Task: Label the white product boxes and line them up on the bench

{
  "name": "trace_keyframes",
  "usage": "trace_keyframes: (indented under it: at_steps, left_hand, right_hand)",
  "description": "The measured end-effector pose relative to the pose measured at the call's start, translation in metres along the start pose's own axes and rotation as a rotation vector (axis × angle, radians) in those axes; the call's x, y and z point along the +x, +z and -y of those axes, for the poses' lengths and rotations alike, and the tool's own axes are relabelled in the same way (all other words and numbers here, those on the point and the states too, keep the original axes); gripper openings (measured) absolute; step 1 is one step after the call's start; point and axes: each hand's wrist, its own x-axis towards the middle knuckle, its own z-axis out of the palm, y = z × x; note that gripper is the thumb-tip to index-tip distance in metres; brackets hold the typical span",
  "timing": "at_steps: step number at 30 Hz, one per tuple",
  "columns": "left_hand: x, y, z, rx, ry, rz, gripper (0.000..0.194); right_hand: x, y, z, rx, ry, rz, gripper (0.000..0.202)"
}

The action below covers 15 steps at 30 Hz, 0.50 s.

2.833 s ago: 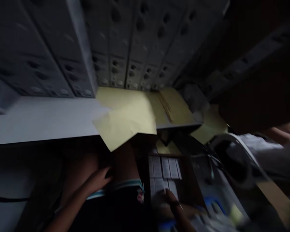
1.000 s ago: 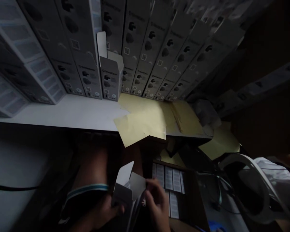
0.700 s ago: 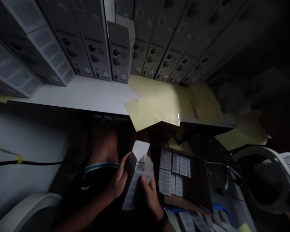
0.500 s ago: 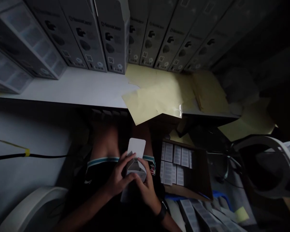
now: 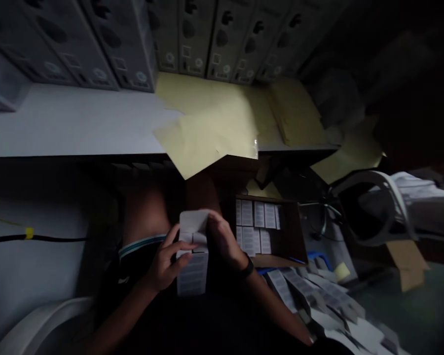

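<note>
Left hand (image 5: 163, 264) is gripping the small carton (image 5: 192, 256) over the lap; right hand (image 5: 222, 236) fingers are closing on its top flap (image 5: 194, 219). Uneven pressure could crease the flap

One head-worn camera only, looking steeply down and forward over the seated person's lap; the hands (image 5: 192, 246) sit close, near centre; the bench (image 5: 70, 123) edge crosses toward 12 o'clock; stacked boxes (image 5: 126, 39) line the top; nothing shared.
</note>
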Motion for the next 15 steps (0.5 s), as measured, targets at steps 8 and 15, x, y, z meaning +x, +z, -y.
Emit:
trace_keyframes:
  at_steps: [8,15]
  left_hand:
    - [0.010,0.009,0.004,-0.282,0.233,-0.359,0.035]
    - [0.021,-0.004,-0.009,-0.151,-0.016,-0.043,0.017]
  right_hand:
    - [-0.004,-0.009,-0.003,-0.476,-0.175,0.142,0.036]
    - [-0.013,-0.018,-0.007,-0.486,-0.254,0.103,0.034]
